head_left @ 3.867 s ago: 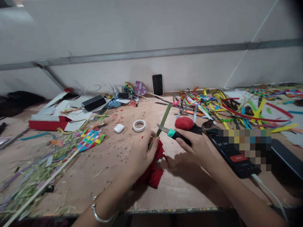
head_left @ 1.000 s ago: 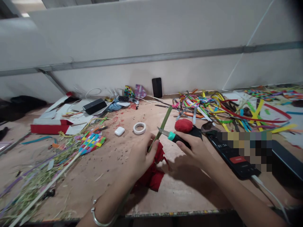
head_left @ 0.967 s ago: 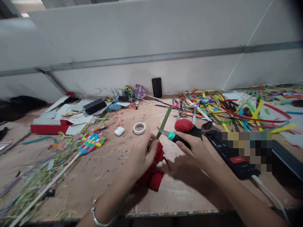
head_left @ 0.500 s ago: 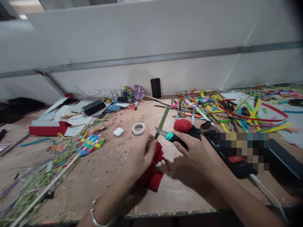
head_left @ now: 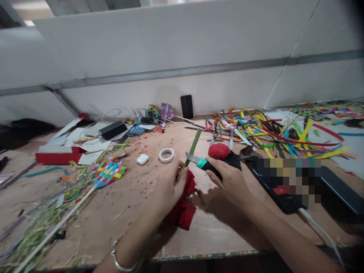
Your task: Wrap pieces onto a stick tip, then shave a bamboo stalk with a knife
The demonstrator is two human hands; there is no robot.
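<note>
My left hand is closed around a flat green strip, which looks like split bamboo or a stem; it tilts up and away past my thumb. My right hand grips a utility knife with a black and turquoise handle. Its bare blade lies against the strip just above my left thumb. Beneath my left hand, red cloth is bunched on the table, partly hidden by the hand. A round red cushion-like piece rests beyond the knife.
Beyond my hands are a tape roll and a white earbud case. A woven colourful piece on a stick and green shavings spread leftward. Colourful strips heap at right, near a cabled phone. Another phone leans on the wall.
The knife and my right hand have shifted slightly left, with the blade still at the strip. The strip's upper end has moved a little left. My left hand keeps its hold.
</note>
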